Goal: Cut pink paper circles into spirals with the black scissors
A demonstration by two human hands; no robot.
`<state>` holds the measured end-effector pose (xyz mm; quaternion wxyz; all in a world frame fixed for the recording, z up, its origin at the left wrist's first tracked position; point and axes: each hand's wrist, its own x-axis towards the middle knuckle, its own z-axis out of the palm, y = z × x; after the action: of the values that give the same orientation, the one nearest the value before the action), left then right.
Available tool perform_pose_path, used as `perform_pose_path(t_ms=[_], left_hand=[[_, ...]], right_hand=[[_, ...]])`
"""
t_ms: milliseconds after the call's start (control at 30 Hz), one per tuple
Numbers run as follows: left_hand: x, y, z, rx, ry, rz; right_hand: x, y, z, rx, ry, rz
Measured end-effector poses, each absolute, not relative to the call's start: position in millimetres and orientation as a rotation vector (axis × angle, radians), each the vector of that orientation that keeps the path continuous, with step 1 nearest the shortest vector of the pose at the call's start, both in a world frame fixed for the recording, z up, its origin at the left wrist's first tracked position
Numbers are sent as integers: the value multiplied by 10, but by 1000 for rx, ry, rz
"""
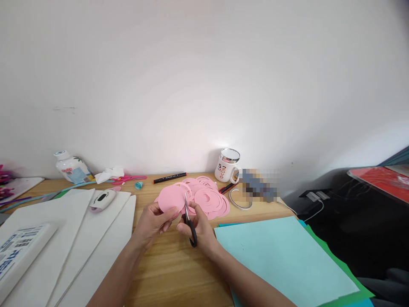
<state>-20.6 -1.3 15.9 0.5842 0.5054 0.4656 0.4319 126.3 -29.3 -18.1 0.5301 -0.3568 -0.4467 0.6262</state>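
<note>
Left hand (156,219): fingers pinched on the lower edge of a pink disc (170,199), held upright off the desk (172,264), likely so its rim is free for the blades. Right hand (200,228): closed through the handles of the scissors (188,219), tips up, meeting the disc's right edge. How far the blades gape: cannot tell.

Just behind, a pile of pink spirals (209,199), within reach. Beyond it, marker (170,178) and mug (227,166). Teal sheet (281,256) to the right, white sheets (79,238) to the left, probably set aside to leave bare wood between.
</note>
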Motion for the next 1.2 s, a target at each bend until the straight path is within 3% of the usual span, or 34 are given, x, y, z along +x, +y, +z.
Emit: perform_pose_path(t_ms=[1200], left_hand=[[-175, -28, 222, 1057, 1026, 1032]], right_hand=[[1219, -315, -249, -919, -1117, 1518]])
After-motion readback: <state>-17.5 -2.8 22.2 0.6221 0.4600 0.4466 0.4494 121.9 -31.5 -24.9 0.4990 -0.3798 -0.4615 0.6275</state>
